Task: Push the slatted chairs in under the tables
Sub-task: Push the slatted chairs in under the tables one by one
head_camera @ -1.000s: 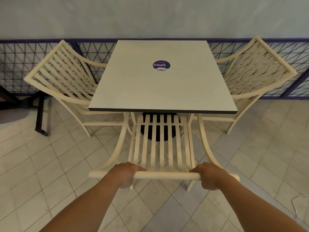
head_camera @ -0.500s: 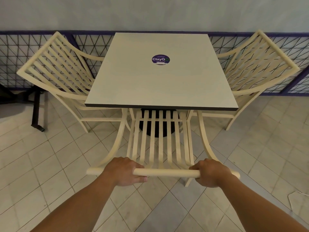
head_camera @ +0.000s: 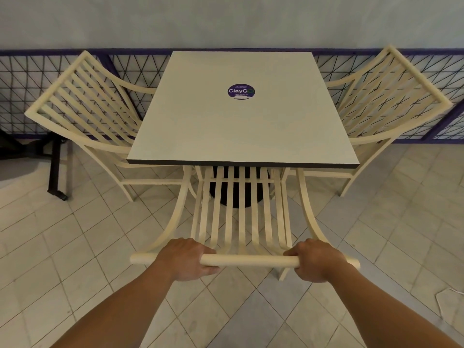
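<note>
— Both hands grip the top rail: left hand (head_camera: 187,262) and right hand (head_camera: 316,263), each wrapped round it, set wide apart.

— Good hold. We judge the chair (head_camera: 241,217) stiff and fairly light; its seat sits partly under the bench (head_camera: 241,126), so we push evenly.

place: looks like a cafe or food court seating area
table (head_camera: 241,126): small square one, round purple "ClayGo" sticker (head_camera: 241,91) in the middle
chairs (head_camera: 85,109): matching cream slatted ones on three sides
floor (head_camera: 75,247): pale tiles
edge: purple wire fence (head_camera: 30,84) along a plain wall
</note>
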### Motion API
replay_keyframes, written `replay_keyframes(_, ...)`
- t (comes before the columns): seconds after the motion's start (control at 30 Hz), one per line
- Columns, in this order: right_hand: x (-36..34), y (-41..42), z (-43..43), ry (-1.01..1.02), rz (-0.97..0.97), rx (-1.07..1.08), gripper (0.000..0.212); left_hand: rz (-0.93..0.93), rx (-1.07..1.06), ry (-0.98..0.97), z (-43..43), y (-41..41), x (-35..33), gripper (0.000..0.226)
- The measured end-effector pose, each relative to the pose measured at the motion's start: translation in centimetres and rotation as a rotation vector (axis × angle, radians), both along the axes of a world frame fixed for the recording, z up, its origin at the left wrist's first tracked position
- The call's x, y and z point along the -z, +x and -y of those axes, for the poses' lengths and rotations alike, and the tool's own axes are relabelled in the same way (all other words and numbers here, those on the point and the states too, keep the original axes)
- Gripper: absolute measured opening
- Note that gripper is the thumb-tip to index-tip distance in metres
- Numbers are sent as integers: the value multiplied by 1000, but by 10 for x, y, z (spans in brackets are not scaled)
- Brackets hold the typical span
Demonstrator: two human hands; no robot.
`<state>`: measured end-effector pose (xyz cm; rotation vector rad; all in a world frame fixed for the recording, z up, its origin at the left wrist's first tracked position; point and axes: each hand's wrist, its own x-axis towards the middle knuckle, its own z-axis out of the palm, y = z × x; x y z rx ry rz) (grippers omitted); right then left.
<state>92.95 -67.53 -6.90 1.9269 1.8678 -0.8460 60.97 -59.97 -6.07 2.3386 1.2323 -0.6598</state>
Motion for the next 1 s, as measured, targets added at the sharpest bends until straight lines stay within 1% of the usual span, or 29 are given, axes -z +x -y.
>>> replay_keyframes(0.03,0,-1,0,-8,-2,3,50,-15,1,-6,-1,0,-1,35)
replay_keyframes(0.1,-2,-2,0,-16,-4,7,54,-59,-9,-48,-1,1,-2,63)
replay_keyframes(0.13,-2,-2,0,-19,-6,7,54,-79,-15,-68,-1,1,-2,72)
replay_keyframes(0.2,-2,-3,1,-20,-11,11,55,-71,-45,-94,0,3,-4,78)
replay_keyframes(0.47,1,-5,8,-19,-18,16,53,-60,-62,-119,10,-1,0,77)
replay_keyframes(0.67,8,-4,11,0,-18,34,52,-48,-61,-123,10,-2,2,80)
replay_keyframes(0.8,14,-3,15,7,-17,29,52,-31,-65,-136,11,-2,0,76)
replay_keyframes(0.9,14,-2,15,19,-10,16,52,-13,-69,-131,11,-2,0,69)
replay_keyframes(0.93,14,-2,14,21,-4,7,52,-6,-62,-118,12,-3,-1,63)
replay_keyframes(1.0,14,-1,13,25,5,-1,51,12,-45,-65,12,-4,0,44)
